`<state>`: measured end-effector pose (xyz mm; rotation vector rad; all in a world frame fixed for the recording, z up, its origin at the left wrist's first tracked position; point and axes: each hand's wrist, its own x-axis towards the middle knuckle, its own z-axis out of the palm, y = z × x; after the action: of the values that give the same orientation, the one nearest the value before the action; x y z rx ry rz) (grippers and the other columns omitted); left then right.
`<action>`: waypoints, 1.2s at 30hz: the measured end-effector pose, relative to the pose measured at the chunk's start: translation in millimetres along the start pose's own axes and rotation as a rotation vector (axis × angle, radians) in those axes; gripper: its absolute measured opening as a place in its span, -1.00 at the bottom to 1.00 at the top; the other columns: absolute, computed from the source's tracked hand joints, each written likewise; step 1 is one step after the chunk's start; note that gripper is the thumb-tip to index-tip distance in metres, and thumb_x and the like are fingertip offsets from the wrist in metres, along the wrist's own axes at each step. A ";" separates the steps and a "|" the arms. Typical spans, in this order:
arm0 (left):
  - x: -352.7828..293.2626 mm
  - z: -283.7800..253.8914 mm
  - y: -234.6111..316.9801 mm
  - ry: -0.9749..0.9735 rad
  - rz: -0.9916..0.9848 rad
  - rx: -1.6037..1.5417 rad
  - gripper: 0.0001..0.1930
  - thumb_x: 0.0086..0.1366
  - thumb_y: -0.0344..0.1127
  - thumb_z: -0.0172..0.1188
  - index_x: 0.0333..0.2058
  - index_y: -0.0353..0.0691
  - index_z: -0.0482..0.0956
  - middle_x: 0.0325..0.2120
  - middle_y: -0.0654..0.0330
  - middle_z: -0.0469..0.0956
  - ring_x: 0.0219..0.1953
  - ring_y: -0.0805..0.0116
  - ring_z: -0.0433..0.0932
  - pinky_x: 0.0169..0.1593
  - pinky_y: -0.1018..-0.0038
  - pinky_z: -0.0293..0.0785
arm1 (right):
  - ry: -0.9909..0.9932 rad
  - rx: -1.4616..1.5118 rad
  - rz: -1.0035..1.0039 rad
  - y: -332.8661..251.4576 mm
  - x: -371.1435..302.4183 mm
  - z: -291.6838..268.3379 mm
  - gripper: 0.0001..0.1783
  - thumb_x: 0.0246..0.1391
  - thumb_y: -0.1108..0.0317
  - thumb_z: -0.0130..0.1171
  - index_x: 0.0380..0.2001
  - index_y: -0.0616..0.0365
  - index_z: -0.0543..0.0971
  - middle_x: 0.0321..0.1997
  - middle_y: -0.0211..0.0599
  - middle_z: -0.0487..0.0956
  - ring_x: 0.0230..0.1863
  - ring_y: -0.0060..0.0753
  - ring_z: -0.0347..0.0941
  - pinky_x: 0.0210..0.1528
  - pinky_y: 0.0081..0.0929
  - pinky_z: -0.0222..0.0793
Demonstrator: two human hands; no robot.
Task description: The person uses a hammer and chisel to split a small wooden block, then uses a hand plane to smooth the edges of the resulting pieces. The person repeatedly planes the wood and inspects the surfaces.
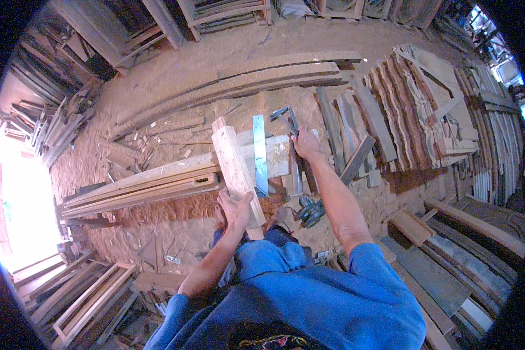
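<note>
My left hand [236,207] is closed round the lower part of a pale wooden block [232,160], long and thick with a narrower stub at its far end. The block slants across the workbench in front of my body. My right hand [307,144] is closed on a dark tool [291,121] with a slim shaft and a crosswise head; its exact kind is unclear. Between the hands, a shiny flat metal rule [259,154] lies lengthwise on the bench [279,156]. Below the bench end, near my feet, sits a dark greenish power tool [310,211].
Long grooved wooden strips [151,189] extend left of the bench. Behind it, long beams [262,79] lie on the dusty ground among offcuts. Rough-edged boards [399,111] are stacked at right, with more planks [466,251] at lower right. Wooden frames [93,297] stand at lower left.
</note>
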<state>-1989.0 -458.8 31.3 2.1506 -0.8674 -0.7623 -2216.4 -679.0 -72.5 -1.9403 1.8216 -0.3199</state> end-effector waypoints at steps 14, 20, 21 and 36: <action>-15.4 -53.4 -5.8 -0.113 -0.172 -0.507 -0.28 0.10 -0.32 0.46 0.13 -0.39 0.21 0.03 -0.02 0.41 0.08 0.20 0.43 0.19 0.30 0.36 | 0.039 0.052 -0.150 18.2 -7.6 -10.8 -0.52 0.33 0.00 0.05 0.03 0.20 0.41 -0.12 0.17 0.59 -0.07 0.28 0.54 -0.03 0.07 0.44; 18.6 -89.9 -9.4 -0.133 -0.024 -0.484 -0.20 0.07 -0.30 0.53 0.17 -0.35 0.21 0.03 0.04 0.44 0.06 0.26 0.47 0.17 0.35 0.42 | 0.062 0.111 -0.246 -5.7 -22.5 -42.4 -0.51 0.34 0.00 0.05 0.04 0.24 0.42 -0.14 0.16 0.59 -0.10 0.28 0.53 -0.04 0.00 0.43; 25.1 -97.7 -9.5 -0.122 0.013 -0.518 -0.22 0.09 -0.32 0.51 0.17 -0.34 0.21 0.04 0.05 0.45 0.06 0.26 0.47 0.17 0.34 0.42 | 0.088 0.127 -0.259 -11.6 -28.1 -51.4 -0.50 0.34 0.00 0.05 0.03 0.25 0.43 -0.16 0.16 0.60 -0.12 0.29 0.53 -0.05 -0.01 0.43; 97.0 -145.2 1.4 -0.304 0.102 -1.045 -0.28 0.23 -0.50 0.36 0.30 -0.18 0.18 0.16 0.16 0.40 0.22 0.23 0.36 0.32 0.20 0.28 | 0.022 0.662 0.147 -99.8 -248.1 -57.3 -0.73 0.20 0.21 0.32 -0.27 0.17 0.51 -0.35 -0.39 0.60 -0.29 -0.56 0.48 -0.21 -0.46 0.44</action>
<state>-1827.1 -478.6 93.6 1.0771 -0.5159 -1.1704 -2179.5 -442.1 59.2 -1.3420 1.5841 -0.7813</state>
